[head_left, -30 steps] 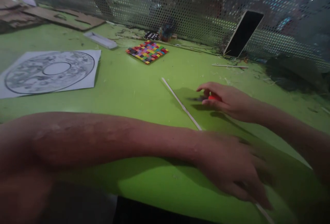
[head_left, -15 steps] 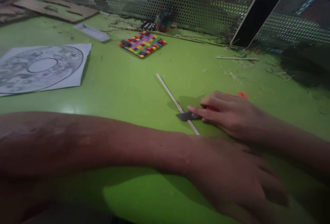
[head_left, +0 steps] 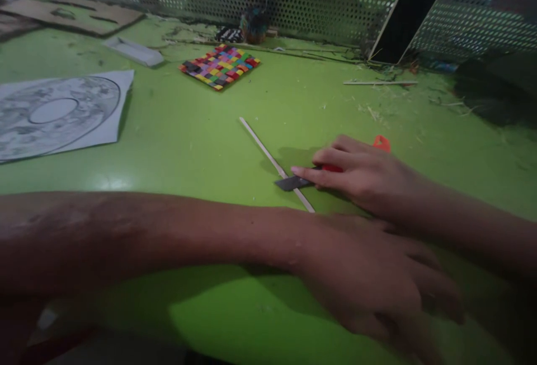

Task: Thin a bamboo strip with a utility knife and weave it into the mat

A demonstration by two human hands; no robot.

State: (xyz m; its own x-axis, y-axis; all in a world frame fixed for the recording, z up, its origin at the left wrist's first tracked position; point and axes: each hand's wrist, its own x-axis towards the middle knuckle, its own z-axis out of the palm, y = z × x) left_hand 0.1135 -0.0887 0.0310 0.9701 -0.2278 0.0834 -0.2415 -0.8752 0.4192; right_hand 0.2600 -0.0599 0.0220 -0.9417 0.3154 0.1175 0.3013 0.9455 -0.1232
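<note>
A thin pale wooden stick [head_left: 260, 145] lies slantwise on the green table, and its near end disappears beneath my left hand [head_left: 369, 275]. That hand reaches across from the left, palm down, with its fingers curled over the stick's near part; the fingertips are dark and blurred, so the grip is hidden. My right hand [head_left: 356, 172] is wrapped around a craft knife [head_left: 289, 183] with a red-orange handle. The grey blade crosses the stick and touches it, with my right index finger stretched along the blade's back.
A colourful woven mat [head_left: 220, 67] and a white paper tray [head_left: 133, 51] lie farther back. At left are a patterned paper sheet [head_left: 104, 124] and cut cardboard [head_left: 84, 17]. Another stick [head_left: 380, 83] and shavings lie at right. A perforated metal screen [head_left: 310, 6] borders the table behind.
The view has shifted slightly, so the table items appear a little farther left. Both hands, the knife and the stick keep nearly the same arrangement.
</note>
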